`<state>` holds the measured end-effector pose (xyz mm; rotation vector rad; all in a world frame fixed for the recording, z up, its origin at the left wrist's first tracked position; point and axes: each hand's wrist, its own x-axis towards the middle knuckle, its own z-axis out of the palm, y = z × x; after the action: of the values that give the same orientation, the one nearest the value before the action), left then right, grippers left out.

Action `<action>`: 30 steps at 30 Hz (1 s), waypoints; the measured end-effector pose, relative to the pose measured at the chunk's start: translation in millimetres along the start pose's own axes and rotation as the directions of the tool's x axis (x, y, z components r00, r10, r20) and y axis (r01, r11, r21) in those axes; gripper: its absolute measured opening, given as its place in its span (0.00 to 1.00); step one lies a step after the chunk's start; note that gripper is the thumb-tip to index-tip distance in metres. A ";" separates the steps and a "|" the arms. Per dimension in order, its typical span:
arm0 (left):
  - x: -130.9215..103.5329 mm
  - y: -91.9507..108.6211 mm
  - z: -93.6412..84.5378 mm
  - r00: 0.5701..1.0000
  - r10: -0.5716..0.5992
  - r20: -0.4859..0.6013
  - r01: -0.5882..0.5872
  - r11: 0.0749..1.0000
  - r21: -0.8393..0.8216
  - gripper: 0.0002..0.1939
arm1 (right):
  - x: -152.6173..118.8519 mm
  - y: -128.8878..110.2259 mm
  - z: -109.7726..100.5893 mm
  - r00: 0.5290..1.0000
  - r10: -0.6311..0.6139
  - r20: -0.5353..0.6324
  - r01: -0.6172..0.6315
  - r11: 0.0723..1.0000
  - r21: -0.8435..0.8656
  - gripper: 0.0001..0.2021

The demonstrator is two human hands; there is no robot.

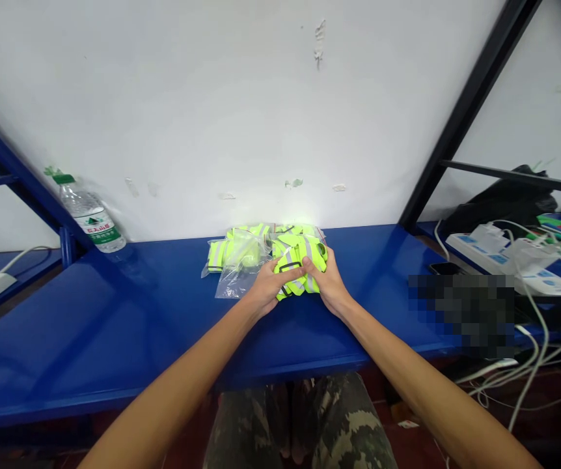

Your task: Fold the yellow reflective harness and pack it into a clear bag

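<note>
A pile of neon-yellow reflective bands with grey stripes (294, 245) lies on the blue shelf (129, 312) against the white wall. Some of them sit in clear plastic bags (235, 260) on the pile's left side. My left hand (267, 285) and my right hand (328, 281) both grip one folded yellow band (294, 268) at the front of the pile, thumbs on top. A black strap or buckle shows on the band between my thumbs.
A plastic water bottle with a green cap (90, 215) leans at the back left by a blue post. White power strips with chargers and cables (515, 257) lie at the right, beside a dark phone (444, 268) and a black bag (505, 198). A black diagonal strut (461, 124) rises at the right.
</note>
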<state>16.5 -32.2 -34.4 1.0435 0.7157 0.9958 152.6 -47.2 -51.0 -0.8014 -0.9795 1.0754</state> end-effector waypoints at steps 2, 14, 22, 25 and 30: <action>0.6 -1.2 -0.8 0.997 0.069 -0.046 -0.064 0.994 0.090 0.34 | -1.8 -4.6 1.8 0.994 0.081 0.068 -0.088 0.990 0.111 0.36; -6.9 -8.2 13.0 0.772 0.618 -0.149 -0.354 0.612 0.707 0.17 | -2.7 -16.1 4.2 0.972 0.200 0.127 -0.225 0.947 0.230 0.38; 27.1 50.1 -12.0 0.479 0.791 -0.380 -0.085 0.472 0.877 0.18 | 18.5 -26.0 7.9 0.992 0.123 0.038 -0.128 0.974 0.187 0.38; 44.1 55.9 -32.4 0.602 0.603 -0.524 0.135 0.570 0.810 0.21 | 37.9 -34.8 7.6 0.997 0.071 -0.036 -0.062 0.976 0.209 0.35; 36.7 34.3 -34.2 0.725 0.601 -0.337 -0.078 0.557 0.827 0.18 | 53.5 -38.7 1.2 0.991 0.117 -0.070 -0.088 0.940 0.328 0.29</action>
<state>-9.3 19.5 -15.7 1.7129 1.6117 1.4638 173.2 -7.3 -2.7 -0.6274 -0.6665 1.2424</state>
